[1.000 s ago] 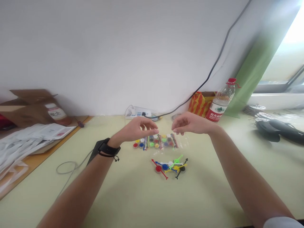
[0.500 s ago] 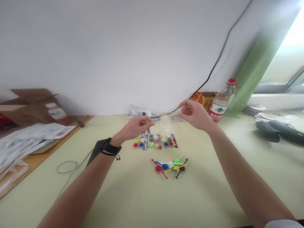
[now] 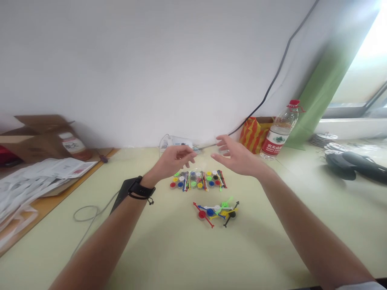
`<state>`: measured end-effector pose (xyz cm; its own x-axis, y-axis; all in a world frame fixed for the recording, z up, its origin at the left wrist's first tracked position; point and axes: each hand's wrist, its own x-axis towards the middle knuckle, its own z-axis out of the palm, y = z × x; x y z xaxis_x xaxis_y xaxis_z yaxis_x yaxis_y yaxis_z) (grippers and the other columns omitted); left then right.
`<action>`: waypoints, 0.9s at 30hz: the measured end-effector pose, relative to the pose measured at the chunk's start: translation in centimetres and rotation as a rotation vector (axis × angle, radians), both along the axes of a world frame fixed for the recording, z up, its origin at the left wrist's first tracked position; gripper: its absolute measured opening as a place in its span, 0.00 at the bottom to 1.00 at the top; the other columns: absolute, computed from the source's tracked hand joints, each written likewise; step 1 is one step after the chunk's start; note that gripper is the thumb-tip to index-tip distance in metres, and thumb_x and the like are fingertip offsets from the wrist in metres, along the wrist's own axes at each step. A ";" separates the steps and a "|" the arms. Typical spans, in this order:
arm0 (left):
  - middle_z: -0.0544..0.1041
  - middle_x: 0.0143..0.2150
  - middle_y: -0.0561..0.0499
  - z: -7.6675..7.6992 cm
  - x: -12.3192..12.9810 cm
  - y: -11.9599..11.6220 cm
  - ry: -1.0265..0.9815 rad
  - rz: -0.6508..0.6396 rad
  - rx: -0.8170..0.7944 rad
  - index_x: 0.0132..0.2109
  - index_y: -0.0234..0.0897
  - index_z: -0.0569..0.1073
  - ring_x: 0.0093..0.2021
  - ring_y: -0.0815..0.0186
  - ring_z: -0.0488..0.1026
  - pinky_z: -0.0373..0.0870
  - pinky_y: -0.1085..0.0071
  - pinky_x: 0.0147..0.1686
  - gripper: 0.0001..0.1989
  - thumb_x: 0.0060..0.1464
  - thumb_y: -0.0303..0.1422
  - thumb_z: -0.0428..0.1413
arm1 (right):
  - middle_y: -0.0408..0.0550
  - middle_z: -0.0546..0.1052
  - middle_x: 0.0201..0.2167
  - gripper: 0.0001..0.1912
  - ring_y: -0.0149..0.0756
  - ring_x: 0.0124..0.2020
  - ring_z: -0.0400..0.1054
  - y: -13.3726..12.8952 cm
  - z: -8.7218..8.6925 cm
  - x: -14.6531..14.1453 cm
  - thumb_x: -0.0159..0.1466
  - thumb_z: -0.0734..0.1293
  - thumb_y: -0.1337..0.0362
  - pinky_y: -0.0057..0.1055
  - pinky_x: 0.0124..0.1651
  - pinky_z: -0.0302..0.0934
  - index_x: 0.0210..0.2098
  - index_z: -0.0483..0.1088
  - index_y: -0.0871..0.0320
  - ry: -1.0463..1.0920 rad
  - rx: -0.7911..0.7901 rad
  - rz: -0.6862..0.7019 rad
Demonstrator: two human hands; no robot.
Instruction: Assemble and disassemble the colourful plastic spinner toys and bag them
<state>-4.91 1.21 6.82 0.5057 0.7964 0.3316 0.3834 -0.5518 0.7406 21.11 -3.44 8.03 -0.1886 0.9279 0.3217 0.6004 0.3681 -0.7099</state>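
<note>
My left hand (image 3: pixel 178 161), with a black watch (image 3: pixel 140 188) on its wrist, hovers over the left end of a row of small clear packs (image 3: pixel 198 180). Its fingers are loosely curled and apart, and I see nothing held. Off to the right, my right hand (image 3: pixel 237 158) is raised with thumb and fingers spread, holding nothing. The packs contain coloured discs and thin arrow-shaped sticks. Nearer me lies a cluster of arrow spinners on round bases, among them a red spinner (image 3: pixel 202 214), a blue spinner (image 3: pixel 210 212), and a black spinner (image 3: pixel 232 215).
A large water bottle (image 3: pixel 276 135) and a striped bag (image 3: pixel 253 135) stand at the back right. Farther right lies a dark green device (image 3: pixel 356 165). On the left are white packets (image 3: pixel 51 173), a cardboard box (image 3: pixel 39 137) and a grey cable (image 3: pixel 90 213).
My right hand has moved left and slightly down, and its fingers have opened from a near pinch. The left hand stays nearly in place. The spinners and packs have not moved.
</note>
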 end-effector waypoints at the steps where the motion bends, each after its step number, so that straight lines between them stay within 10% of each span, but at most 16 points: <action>1: 0.83 0.37 0.46 0.0 0.0 0.1 0.008 -0.001 0.007 0.42 0.37 0.78 0.30 0.67 0.78 0.75 0.73 0.30 0.20 0.64 0.50 0.57 | 0.59 0.73 0.59 0.31 0.52 0.57 0.70 0.6 -0.4 0.1 0.65 0.71 0.49 0.52 0.58 0.66 0.64 0.62 0.50 0.019 -0.026 0.034; 10: 0.82 0.47 0.45 -0.9 -0.1 0.6 0.013 -0.038 -0.055 0.42 0.39 0.72 0.44 0.60 0.82 0.79 0.67 0.40 0.19 0.66 0.51 0.54 | 0.53 0.76 0.56 0.23 0.41 0.59 0.70 3.9 -2.9 0.4 0.67 0.69 0.51 0.45 0.64 0.62 0.59 0.67 0.50 0.282 -0.090 0.265; 27: 0.78 0.58 0.43 -0.6 0.2 -0.4 0.039 -0.193 -0.147 0.53 0.42 0.73 0.53 0.58 0.80 0.77 0.62 0.50 0.15 0.69 0.46 0.51 | 0.50 0.79 0.42 0.17 0.42 0.46 0.72 4.3 -3.2 0.0 0.66 0.67 0.46 0.41 0.52 0.66 0.38 0.71 0.55 0.197 0.007 0.214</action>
<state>-4.76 0.83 6.23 0.6635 0.7218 0.1969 0.3110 -0.5055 0.8048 21.11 0.83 4.80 -0.3132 0.8713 0.3778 0.3593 0.4770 -0.8021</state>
